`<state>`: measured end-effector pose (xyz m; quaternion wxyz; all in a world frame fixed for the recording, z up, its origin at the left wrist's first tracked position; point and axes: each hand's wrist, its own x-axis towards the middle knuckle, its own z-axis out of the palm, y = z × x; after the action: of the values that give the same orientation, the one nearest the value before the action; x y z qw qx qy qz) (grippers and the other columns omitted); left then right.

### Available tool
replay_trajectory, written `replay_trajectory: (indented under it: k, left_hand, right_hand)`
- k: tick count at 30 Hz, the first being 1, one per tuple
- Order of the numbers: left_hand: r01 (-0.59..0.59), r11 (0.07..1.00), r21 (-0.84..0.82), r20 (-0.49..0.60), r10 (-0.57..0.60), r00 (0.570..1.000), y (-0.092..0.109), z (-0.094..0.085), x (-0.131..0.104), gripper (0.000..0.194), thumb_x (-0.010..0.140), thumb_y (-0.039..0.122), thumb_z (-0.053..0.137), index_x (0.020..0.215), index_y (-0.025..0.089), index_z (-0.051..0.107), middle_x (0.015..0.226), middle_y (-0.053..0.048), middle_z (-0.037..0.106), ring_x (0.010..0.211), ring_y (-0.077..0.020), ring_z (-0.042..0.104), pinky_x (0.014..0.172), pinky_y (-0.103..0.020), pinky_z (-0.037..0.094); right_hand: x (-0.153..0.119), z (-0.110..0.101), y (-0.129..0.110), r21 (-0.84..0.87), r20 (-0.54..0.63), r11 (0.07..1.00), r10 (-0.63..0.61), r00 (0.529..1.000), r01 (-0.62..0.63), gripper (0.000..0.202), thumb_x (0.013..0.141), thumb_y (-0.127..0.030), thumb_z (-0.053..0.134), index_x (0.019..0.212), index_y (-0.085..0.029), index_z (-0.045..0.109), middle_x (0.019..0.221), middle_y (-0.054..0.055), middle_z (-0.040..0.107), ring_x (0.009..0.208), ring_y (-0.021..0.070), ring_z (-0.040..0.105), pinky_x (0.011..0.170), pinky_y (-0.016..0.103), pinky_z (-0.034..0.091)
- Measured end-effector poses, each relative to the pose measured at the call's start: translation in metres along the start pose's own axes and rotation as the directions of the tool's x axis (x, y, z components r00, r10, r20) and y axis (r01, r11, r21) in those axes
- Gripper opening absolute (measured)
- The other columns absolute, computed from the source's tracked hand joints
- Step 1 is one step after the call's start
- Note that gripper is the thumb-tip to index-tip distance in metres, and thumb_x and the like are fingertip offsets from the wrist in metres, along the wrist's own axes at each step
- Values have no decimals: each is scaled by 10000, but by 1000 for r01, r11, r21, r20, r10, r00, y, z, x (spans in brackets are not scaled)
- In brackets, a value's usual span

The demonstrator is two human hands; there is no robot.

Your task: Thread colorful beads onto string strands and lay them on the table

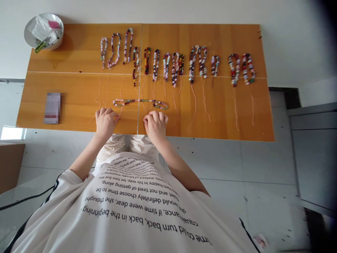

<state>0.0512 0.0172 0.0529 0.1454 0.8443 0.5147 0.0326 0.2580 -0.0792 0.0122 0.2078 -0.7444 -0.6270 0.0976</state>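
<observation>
A bead strand (pixel 139 101) in pink, green and dark red lies along the front half of the table, looped at both ends. Just below its left end, my left hand (pixel 105 121) is closed, thumb and fingertips pinched where a thin orange cord (pixel 121 111) comes down from the beads. My right hand (pixel 156 126) rests near the table's front edge, below the strand's right end. Its fingers are curled with the thumb against them, and whatever they pinch is too small to make out.
Several looped bead strings (pixel 156 65) lie in a row across the table (pixel 210 35), with loose orange cord tails (pixel 204 98) toward me. A bowl (pixel 59 40) holding plastic bags stands at the back left corner. A blurred flat rectangular item (pixel 52 108) lies front left.
</observation>
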Motion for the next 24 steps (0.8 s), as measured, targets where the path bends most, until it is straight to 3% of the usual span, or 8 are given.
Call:
replay_trajectory:
  k: [7, 12, 19, 24]
  left_hand:
    - [-61, 998, 11, 114, 59, 992, -11, -9, 0, 289, 972, 281, 382, 928, 179, 649, 1041, -164, 670, 1040, -342, 537, 945, -510, 366]
    - [-44, 999, -29, 153, 48, 987, -17, -22, 0, 255, 967, 277, 375, 922, 180, 606, 1048, -142, 675, 1036, -324, 550, 911, -478, 375]
    - [-30, 986, -161, 128, 51, 990, -22, -33, 3, 198, 945, 269, 400, 882, 196, 573, 1044, -112, 671, 1030, -282, 566, 917, -435, 368]
    - [-21, 944, -330, 153, 76, 985, -29, -40, 9, 201, 908, 341, 454, 854, 190, 577, 911, -85, 675, 869, -226, 589, 832, -371, 411]
  right_hand:
    - [-6, 1, 0, 90, 60, 995, 26, 998, -31, 172, 918, -91, 409, 837, -197, 518, 1031, 118, 587, 1001, 277, 466, 860, 428, 305]
    - [-6, -3, 1, 227, 74, 971, 55, 996, -71, 155, 945, -154, 359, 852, -212, 469, 1011, 94, 598, 954, 247, 486, 859, 407, 328]
    - [1, -12, 4, 413, 97, 905, 67, 993, -101, 141, 950, -225, 330, 846, -225, 426, 898, 78, 590, 870, 217, 511, 904, 411, 371]
    - [4, -17, 4, 574, 138, 810, 54, 989, -124, 210, 1005, -383, 290, 872, -242, 370, 791, 27, 561, 692, 158, 505, 722, 311, 421]
